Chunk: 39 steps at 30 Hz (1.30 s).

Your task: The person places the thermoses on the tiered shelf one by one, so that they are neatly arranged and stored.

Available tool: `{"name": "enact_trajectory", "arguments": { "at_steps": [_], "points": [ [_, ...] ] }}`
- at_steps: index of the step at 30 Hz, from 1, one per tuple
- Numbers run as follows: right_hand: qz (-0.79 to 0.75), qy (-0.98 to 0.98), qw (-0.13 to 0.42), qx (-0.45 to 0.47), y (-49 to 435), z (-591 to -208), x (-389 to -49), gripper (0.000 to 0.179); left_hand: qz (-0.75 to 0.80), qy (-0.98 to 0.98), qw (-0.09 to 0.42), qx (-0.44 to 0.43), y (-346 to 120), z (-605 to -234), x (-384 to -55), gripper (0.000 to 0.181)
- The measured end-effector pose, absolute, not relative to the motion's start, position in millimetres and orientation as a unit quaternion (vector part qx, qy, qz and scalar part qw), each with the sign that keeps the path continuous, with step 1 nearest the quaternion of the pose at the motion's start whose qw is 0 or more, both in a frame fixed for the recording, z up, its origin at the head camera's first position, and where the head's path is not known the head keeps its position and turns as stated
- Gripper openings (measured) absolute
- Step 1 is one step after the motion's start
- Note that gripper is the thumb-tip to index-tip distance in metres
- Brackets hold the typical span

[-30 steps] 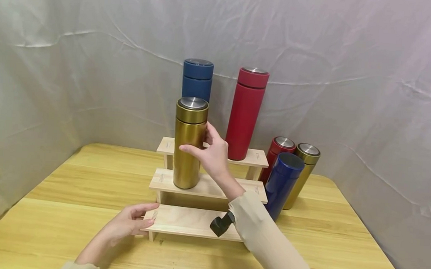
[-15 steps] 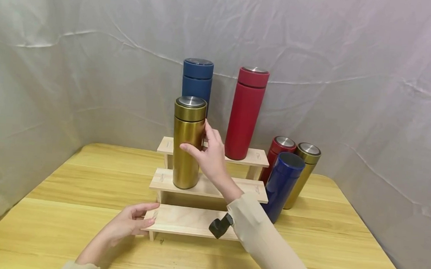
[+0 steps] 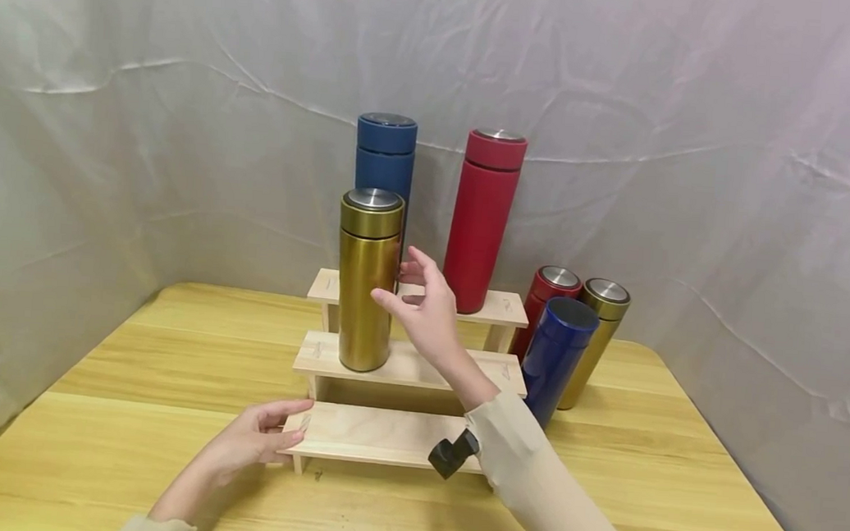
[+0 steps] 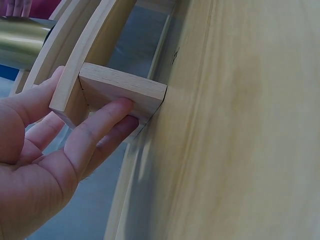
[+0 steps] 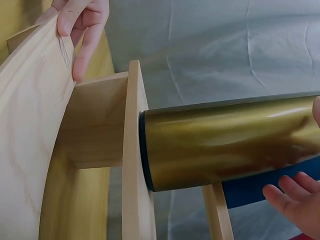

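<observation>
- The gold bottle (image 3: 367,294) stands upright on the middle step (image 3: 440,369) of the wooden stand (image 3: 405,438), towards the person's left end, silver lid uppermost.
- The right hand (image 3: 425,311) is just beside that bottle, its thumb and fingers spread apart rather than clamped; from where I stand, I can't tell whether the thumb tip touches it.
- The left hand (image 3: 250,438) grips the left end of the lowest step (image 3: 354,429), thumb on top, two fingertips against the support below.
- Up on the top step (image 3: 503,308), a tall blue bottle (image 3: 386,156) stands behind the gold one, partly hidden, and a tall red bottle (image 3: 481,228) stands to its right.
- Three more are grouped on the table (image 3: 166,363), right of the stand: a shiny blue bottle (image 3: 557,357) in front, a smaller red bottle (image 3: 555,289) and a second gold bottle (image 3: 597,351) behind.
- Pale, creased cloth (image 3: 254,163) hangs all round.
</observation>
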State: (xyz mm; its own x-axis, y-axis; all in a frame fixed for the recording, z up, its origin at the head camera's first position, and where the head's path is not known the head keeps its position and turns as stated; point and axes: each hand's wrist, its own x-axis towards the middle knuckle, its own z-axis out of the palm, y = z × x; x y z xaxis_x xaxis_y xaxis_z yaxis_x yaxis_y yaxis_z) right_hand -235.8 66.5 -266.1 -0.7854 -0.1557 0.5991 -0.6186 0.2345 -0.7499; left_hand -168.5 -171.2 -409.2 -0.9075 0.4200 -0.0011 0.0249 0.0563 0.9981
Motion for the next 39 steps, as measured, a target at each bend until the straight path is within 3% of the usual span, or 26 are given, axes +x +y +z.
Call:
{"name": "enact_trajectory", "arguments": {
  "at_steps": [14, 28, 39],
  "points": [
    [0.585, -0.724, 0.245, 0.270, 90, -249, -197, 0.026, 0.671, 0.709, 0.147, 0.159, -171, -408, -168, 0.058],
    [0.598, -0.713, 0.253, 0.265, 112, -257, -189, 0.016, 0.671, 0.709, 0.146, 0.160, -171, -408, -167, 0.060],
    [0.552, -0.721, 0.302, 0.289, 144, -288, -202, 0.014, 0.672, 0.708, 0.148, 0.157, -171, -410, -169, 0.060]
  ]
}}
